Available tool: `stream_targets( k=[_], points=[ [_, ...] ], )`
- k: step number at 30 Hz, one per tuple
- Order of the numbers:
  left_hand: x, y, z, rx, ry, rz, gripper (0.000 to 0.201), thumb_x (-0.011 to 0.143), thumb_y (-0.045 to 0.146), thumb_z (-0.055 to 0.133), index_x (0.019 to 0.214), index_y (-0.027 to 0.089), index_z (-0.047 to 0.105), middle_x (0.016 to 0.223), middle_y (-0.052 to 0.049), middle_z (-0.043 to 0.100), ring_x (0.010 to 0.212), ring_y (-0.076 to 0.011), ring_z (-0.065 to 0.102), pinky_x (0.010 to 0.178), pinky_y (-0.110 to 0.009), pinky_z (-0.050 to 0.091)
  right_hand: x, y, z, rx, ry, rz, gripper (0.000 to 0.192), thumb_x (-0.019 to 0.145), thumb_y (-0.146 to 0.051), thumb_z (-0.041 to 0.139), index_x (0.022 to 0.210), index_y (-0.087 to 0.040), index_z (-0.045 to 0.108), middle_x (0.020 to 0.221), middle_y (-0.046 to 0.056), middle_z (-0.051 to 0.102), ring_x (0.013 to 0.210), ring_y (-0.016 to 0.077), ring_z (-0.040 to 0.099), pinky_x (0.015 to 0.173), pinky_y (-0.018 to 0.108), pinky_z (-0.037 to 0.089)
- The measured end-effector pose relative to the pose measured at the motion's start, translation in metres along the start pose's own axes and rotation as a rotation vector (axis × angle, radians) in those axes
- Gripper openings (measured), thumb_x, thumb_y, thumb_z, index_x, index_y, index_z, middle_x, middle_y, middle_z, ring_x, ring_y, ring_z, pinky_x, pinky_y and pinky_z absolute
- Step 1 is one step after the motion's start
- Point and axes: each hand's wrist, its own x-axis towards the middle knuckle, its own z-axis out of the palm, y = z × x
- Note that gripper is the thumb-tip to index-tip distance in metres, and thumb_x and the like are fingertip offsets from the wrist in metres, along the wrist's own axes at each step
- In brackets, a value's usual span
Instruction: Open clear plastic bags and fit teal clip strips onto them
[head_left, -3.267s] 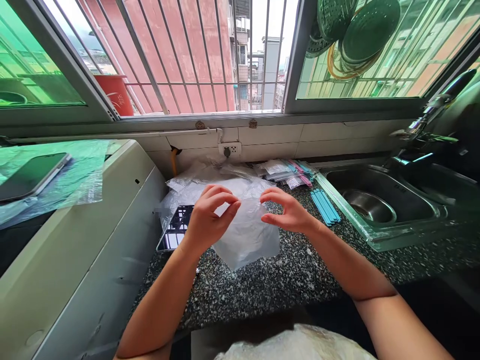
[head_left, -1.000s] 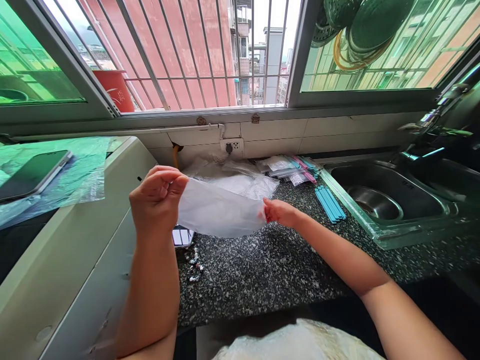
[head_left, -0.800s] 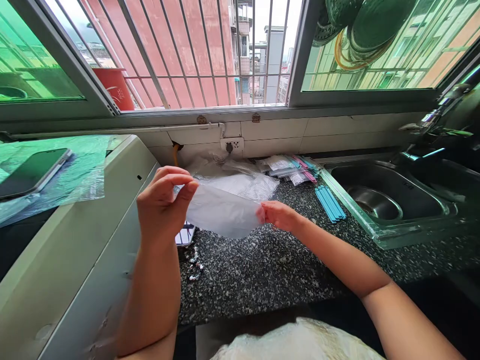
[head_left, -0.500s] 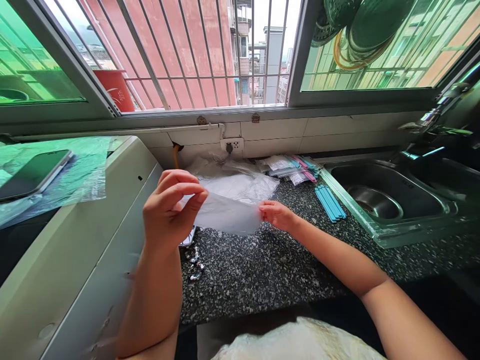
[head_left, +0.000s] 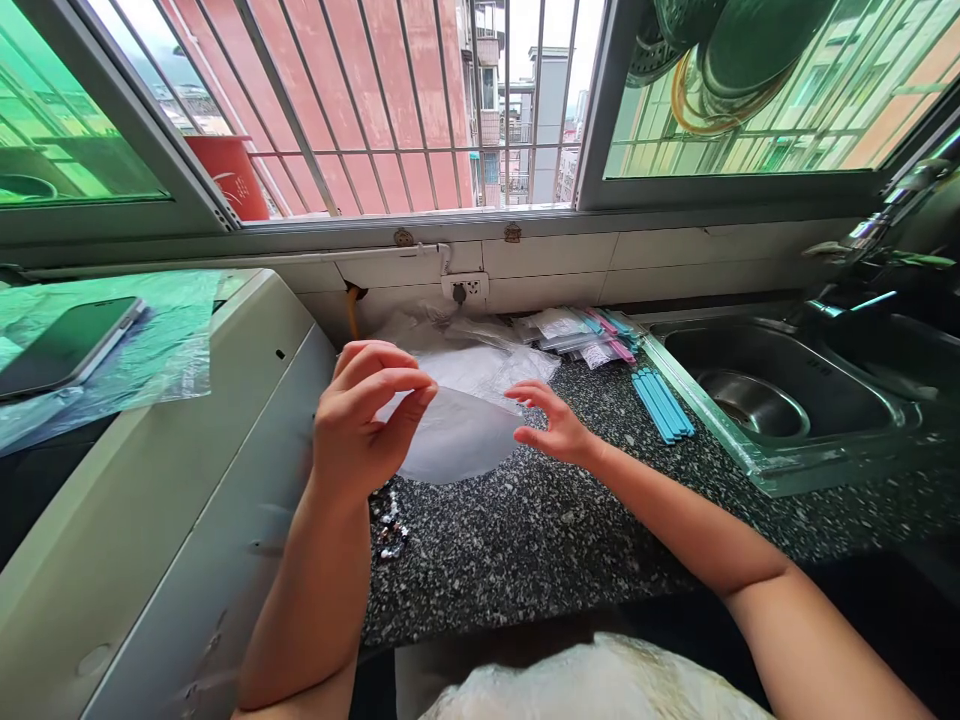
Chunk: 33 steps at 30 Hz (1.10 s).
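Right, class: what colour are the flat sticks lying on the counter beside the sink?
The sticks are light blue, seen in the head view, the only one.

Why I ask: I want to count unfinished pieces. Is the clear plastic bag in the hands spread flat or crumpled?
Spread, roughly flat: the plastic bag hangs as one smooth sheet pinched by the left hand; the right hand is open beside it.

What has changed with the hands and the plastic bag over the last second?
The left hand, pinching the clear plastic bag, moved right toward the other hand, so the bag slackened. The right hand opened its grip on the bag's edge. The blue strips and the phone stayed put.
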Motion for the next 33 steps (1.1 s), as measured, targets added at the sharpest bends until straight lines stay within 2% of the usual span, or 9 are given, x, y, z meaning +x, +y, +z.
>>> stream_targets(
  k=[2, 5, 8, 15, 19, 23, 28, 30, 33],
  points=[
    [-0.001, 0.001, 0.000, -0.016, -0.036, 0.017, 0.005, 0.078, 0.023, 0.062, 0.074, 0.025, 0.063, 0.073, -0.001, 0.059, 0.078, -0.0180, 0.054, 0.072, -0.035, 0.046, -0.001, -0.003, 0.002, -0.163, -0.079, -0.159, 0.037, 0.070, -0.041, 0.070, 0.100, -0.021, 0.062, 0.104, 0.007, 0.059, 0.100, 0.0195, 0.050, 0.088, 0.037, 0.040],
    [-0.001, 0.001, -0.001, -0.046, -0.037, 0.064, 0.006, 0.077, 0.020, 0.064, 0.074, 0.025, 0.063, 0.072, -0.001, 0.059, 0.076, -0.0176, 0.054, 0.071, -0.035, 0.046, -0.003, 0.002, 0.005, -0.293, -0.109, -0.217, 0.016, 0.081, -0.035, 0.060, 0.078, -0.020, 0.063, 0.079, 0.003, 0.063, 0.080, 0.0158, 0.052, 0.079, 0.033, 0.042],
    [0.001, -0.002, -0.004, -0.067, 0.016, 0.084, 0.008, 0.077, 0.018, 0.065, 0.076, 0.026, 0.062, 0.072, 0.000, 0.059, 0.074, -0.0165, 0.053, 0.069, -0.034, 0.046, -0.003, 0.009, 0.004, -0.359, -0.075, -0.254, 0.021, 0.085, -0.033, 0.056, 0.069, -0.020, 0.061, 0.071, 0.002, 0.064, 0.073, 0.0146, 0.051, 0.073, 0.030, 0.042],
    [0.002, -0.010, -0.009, -0.094, 0.102, -0.005, 0.010, 0.076, 0.017, 0.065, 0.074, 0.026, 0.064, 0.073, 0.000, 0.059, 0.074, -0.0158, 0.053, 0.067, -0.036, 0.045, -0.001, 0.010, -0.006, -0.680, -0.072, -0.443, 0.029, 0.090, -0.033, 0.047, 0.071, -0.019, 0.064, 0.069, 0.003, 0.064, 0.068, 0.0148, 0.048, 0.067, 0.028, 0.038],
    [0.000, -0.014, -0.015, -0.116, 0.170, -0.083, 0.008, 0.077, 0.016, 0.066, 0.077, 0.024, 0.065, 0.076, 0.002, 0.058, 0.074, -0.0141, 0.053, 0.063, -0.037, 0.042, 0.001, 0.016, -0.012, -0.859, -0.102, -0.441, 0.039, 0.092, -0.038, 0.041, 0.068, -0.019, 0.064, 0.061, 0.002, 0.061, 0.064, 0.0147, 0.046, 0.064, 0.029, 0.034],
    [-0.001, -0.017, -0.019, -0.119, 0.185, -0.174, 0.008, 0.079, 0.018, 0.064, 0.079, 0.025, 0.064, 0.079, 0.003, 0.057, 0.076, -0.0126, 0.053, 0.064, -0.037, 0.041, 0.005, 0.019, -0.020, -0.857, -0.109, -0.411, 0.037, 0.092, -0.036, 0.043, 0.067, -0.018, 0.064, 0.064, 0.003, 0.063, 0.065, 0.0149, 0.049, 0.064, 0.029, 0.036],
    [0.000, -0.014, -0.011, -0.127, 0.145, -0.071, 0.008, 0.075, 0.017, 0.067, 0.076, 0.024, 0.064, 0.076, 0.002, 0.059, 0.074, -0.0139, 0.053, 0.065, -0.035, 0.044, 0.007, 0.001, -0.022, -0.613, 0.055, -0.343, 0.023, 0.089, -0.034, 0.049, 0.089, -0.017, 0.065, 0.080, 0.006, 0.066, 0.077, 0.0158, 0.056, 0.074, 0.030, 0.043],
    [0.000, -0.009, -0.007, -0.132, 0.120, -0.026, 0.008, 0.075, 0.016, 0.066, 0.075, 0.024, 0.064, 0.074, 0.001, 0.059, 0.074, -0.0145, 0.053, 0.067, -0.034, 0.045, 0.006, -0.009, -0.017, -0.554, -0.004, -0.372, 0.025, 0.085, -0.038, 0.055, 0.093, -0.017, 0.064, 0.086, 0.007, 0.065, 0.082, 0.0167, 0.055, 0.076, 0.030, 0.044],
    [0.000, -0.002, -0.004, -0.127, 0.081, 0.008, 0.009, 0.076, 0.015, 0.065, 0.074, 0.024, 0.063, 0.073, 0.001, 0.059, 0.074, -0.0148, 0.053, 0.068, -0.033, 0.046, 0.006, -0.019, -0.011, -0.615, -0.093, -0.419, 0.018, 0.085, -0.033, 0.055, 0.079, -0.019, 0.064, 0.077, 0.004, 0.063, 0.075, 0.0156, 0.051, 0.071, 0.029, 0.042]
  ],
)
